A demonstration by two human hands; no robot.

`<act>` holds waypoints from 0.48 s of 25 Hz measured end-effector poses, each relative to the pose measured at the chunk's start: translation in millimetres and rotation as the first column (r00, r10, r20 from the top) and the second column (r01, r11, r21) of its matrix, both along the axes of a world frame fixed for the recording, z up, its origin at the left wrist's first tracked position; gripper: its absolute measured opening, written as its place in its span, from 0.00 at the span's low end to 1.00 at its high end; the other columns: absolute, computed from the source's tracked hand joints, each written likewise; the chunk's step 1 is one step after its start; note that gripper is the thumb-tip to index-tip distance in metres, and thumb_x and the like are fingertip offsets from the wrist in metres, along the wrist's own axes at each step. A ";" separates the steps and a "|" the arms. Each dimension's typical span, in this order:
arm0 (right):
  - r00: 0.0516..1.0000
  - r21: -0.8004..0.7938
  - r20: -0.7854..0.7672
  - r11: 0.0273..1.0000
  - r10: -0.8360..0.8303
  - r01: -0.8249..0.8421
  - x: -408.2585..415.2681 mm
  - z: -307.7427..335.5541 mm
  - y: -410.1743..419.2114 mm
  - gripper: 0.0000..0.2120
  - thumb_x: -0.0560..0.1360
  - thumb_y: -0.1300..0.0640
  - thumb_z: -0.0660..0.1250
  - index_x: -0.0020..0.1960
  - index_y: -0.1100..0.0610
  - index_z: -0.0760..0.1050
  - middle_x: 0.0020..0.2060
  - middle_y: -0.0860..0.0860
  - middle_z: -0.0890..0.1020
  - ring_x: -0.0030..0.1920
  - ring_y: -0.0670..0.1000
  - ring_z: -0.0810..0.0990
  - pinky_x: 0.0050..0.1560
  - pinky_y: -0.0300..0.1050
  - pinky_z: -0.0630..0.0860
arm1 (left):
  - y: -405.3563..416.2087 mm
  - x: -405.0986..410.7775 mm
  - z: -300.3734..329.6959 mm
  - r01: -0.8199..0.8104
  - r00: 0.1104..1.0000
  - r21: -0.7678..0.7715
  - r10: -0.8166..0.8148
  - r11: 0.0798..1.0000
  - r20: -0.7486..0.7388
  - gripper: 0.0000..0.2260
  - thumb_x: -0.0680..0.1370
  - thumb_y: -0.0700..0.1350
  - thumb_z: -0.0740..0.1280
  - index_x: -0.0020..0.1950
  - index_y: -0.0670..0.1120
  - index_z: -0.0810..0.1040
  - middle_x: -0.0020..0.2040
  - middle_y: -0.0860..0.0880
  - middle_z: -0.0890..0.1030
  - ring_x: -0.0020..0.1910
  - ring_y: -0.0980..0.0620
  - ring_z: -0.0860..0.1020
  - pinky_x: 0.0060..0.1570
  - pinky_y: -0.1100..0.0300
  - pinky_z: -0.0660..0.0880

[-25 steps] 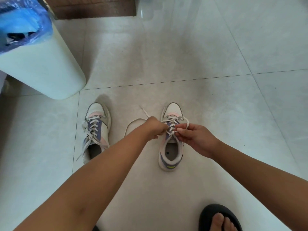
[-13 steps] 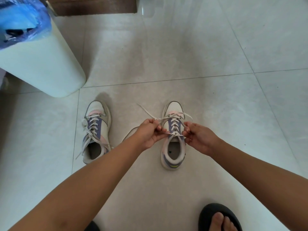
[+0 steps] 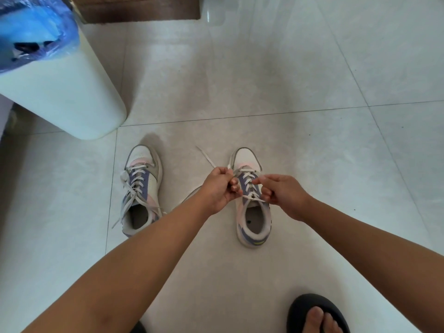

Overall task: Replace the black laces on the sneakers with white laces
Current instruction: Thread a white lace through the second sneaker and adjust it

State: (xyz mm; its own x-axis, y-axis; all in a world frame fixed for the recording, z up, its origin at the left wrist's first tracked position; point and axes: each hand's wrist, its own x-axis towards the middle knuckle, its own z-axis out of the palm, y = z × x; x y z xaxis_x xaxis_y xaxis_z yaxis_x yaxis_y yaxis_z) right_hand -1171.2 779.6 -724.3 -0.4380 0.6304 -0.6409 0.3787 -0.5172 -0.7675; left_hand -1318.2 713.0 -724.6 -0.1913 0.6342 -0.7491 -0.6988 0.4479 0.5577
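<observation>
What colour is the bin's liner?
Blue, translucent plastic liner over the bin rim; head view.

The bin and its blue liner run off the left edge; the slipper is cropped below; the left hand hides part of the lace.

L hand & R hand each pinch white lace over right-side white, pink & purple sneaker; matching laced sneaker nearby on pale tiled floor, w/ white bin beyond.
</observation>
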 end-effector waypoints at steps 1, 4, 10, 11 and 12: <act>0.994 0.090 0.056 0.992 0.089 -0.094 -4.5 2.3 -1.0 0.11 0.79 0.61 0.61 0.44 0.62 0.80 0.25 0.48 0.71 0.28 0.47 0.68 0.34 0.39 0.68 | -1.1 0.4 0.7 0.013 0.996 0.009 -0.012 1.000 -0.085 0.06 0.83 0.39 0.55 0.46 0.44 0.65 0.32 0.47 0.70 0.28 0.53 0.69 0.32 0.60 0.73; 0.853 0.314 0.349 0.810 0.387 -0.496 -17.4 7.3 -3.2 0.13 0.79 0.59 0.59 0.45 0.64 0.79 0.36 0.53 0.77 0.36 0.49 0.72 0.41 0.44 0.70 | 3.1 1.1 4.6 0.178 0.782 0.015 -0.132 0.984 -0.609 0.07 0.81 0.42 0.59 0.43 0.49 0.68 0.40 0.52 0.74 0.38 0.57 0.73 0.38 0.74 0.71; 0.914 0.191 0.215 0.903 0.345 -0.386 -15.6 17.9 -6.9 0.19 0.81 0.49 0.57 0.38 0.56 0.77 0.28 0.42 0.78 0.30 0.40 0.74 0.34 0.30 0.70 | 3.4 -0.1 14.1 0.679 0.291 -0.045 -0.324 0.733 -0.900 0.03 0.81 0.48 0.58 0.53 0.49 0.68 0.46 0.53 0.75 0.41 0.58 0.76 0.40 0.69 0.71; 0.935 0.150 0.192 0.933 0.297 -0.327 -13.7 17.7 -4.0 0.19 0.81 0.50 0.58 0.37 0.57 0.77 0.27 0.44 0.76 0.30 0.43 0.72 0.34 0.34 0.69 | -1.1 -2.9 12.7 0.703 0.257 -0.099 -0.381 0.704 -0.888 0.07 0.81 0.49 0.58 0.55 0.48 0.68 0.45 0.53 0.75 0.40 0.56 0.76 0.40 0.66 0.71; 0.946 0.112 0.184 0.950 0.268 -0.291 -11.7 16.7 -0.6 0.18 0.81 0.51 0.58 0.39 0.60 0.78 0.27 0.47 0.75 0.30 0.45 0.70 0.34 0.36 0.68 | -6.9 -7.1 11.7 0.720 0.203 -0.169 -0.437 0.673 -0.876 0.08 0.81 0.50 0.58 0.56 0.47 0.69 0.43 0.53 0.75 0.40 0.55 0.76 0.39 0.64 0.70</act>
State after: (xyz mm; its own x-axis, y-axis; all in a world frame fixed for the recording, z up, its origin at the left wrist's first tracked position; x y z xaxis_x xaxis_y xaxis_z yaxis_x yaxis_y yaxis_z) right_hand -1182.9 778.9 -707.6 -0.5051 0.5834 -0.6360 0.6196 -0.2678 -0.7378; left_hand -1325.2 706.1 -712.9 -0.0790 0.9574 -0.2777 0.5511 0.2741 0.7881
